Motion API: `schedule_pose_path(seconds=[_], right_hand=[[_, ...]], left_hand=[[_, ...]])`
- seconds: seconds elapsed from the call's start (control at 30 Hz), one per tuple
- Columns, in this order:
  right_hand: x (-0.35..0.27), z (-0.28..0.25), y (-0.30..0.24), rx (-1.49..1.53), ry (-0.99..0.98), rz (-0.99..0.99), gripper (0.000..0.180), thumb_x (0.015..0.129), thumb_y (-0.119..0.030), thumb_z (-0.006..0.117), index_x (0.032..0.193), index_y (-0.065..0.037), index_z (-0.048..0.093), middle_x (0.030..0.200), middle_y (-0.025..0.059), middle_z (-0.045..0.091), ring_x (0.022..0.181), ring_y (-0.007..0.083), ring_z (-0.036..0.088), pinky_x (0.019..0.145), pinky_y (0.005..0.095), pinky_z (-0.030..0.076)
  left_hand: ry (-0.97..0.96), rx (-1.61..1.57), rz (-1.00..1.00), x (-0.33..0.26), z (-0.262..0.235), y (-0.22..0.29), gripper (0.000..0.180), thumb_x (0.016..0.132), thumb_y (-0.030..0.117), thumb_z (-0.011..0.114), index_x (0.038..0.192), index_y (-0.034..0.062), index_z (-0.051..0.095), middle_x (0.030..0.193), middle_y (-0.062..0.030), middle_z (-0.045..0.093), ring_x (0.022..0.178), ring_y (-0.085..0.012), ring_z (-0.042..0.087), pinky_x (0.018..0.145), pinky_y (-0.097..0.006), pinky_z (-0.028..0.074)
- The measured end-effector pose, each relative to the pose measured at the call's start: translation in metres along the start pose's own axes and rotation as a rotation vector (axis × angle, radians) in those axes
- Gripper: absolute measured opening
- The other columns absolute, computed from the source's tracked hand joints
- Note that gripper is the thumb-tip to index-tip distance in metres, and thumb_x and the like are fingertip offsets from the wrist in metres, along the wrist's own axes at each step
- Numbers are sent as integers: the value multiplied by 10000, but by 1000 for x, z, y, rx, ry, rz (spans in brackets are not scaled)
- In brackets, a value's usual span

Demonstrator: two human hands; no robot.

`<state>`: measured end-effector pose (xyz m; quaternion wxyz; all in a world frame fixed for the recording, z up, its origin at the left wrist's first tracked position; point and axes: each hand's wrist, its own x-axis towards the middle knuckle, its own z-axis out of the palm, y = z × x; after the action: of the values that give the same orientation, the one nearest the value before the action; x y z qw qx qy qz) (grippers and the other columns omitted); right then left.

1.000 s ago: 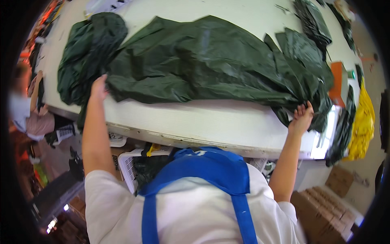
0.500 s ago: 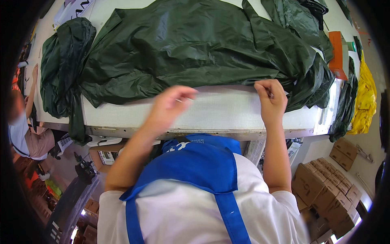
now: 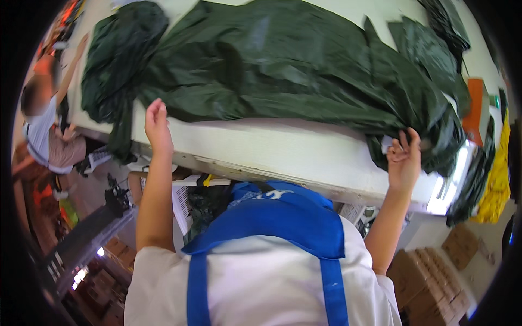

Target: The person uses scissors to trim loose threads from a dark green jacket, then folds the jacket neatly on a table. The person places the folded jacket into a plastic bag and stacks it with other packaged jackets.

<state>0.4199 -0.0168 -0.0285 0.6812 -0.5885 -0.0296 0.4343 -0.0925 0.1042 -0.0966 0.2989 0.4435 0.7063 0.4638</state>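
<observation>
The green cloth [image 3: 293,65] lies on the table [image 3: 272,146], just beyond both hands, long axis left to right. The right hand [image 3: 403,157], half curled, is nearer, at its bunched right end; whether it grips is unclear. The left hand [image 3: 158,127], by the near left edge, shows nothing held; its opening is unclear.

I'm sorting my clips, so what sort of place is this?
Likely a workshop or packing room: dark green material spread over a long white worktable, with stacked cardboard boxes at lower right.
</observation>
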Motion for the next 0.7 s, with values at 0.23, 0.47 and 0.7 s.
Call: schedule_pose_path(seconds=[0.23, 0.47, 0.7], right_hand=[[40, -31, 8, 101, 130, -474, 351, 981, -286, 414, 1261, -90, 498, 1067, 84, 551, 922, 167, 494, 749, 280, 417], [46, -21, -75, -91, 161, -729, 328, 959, -195, 441, 1201, -11, 565, 965, 55, 589, 729, 104, 486, 646, 199, 397], [3, 9, -238, -72, 57, -940, 326, 979, -180, 407, 1231, -32, 553, 1020, 72, 614, 886, 193, 592, 797, 281, 480]], left_hand=[[-112, -25, -530, 106, -75, -32, 811, 792, 350, 707, 1409, 57, 271, 1327, -110, 461, 1170, -245, 455, 934, -388, 373], [-404, -283, -429, 160, -114, -36, 217, 850, 217, 637, 1013, 80, 601, 978, -40, 633, 855, -179, 584, 772, -379, 475], [-353, -611, 55, 251, -265, 131, 366, 942, 226, 523, 1249, 28, 495, 1244, -93, 556, 1150, -197, 516, 1004, -359, 379]])
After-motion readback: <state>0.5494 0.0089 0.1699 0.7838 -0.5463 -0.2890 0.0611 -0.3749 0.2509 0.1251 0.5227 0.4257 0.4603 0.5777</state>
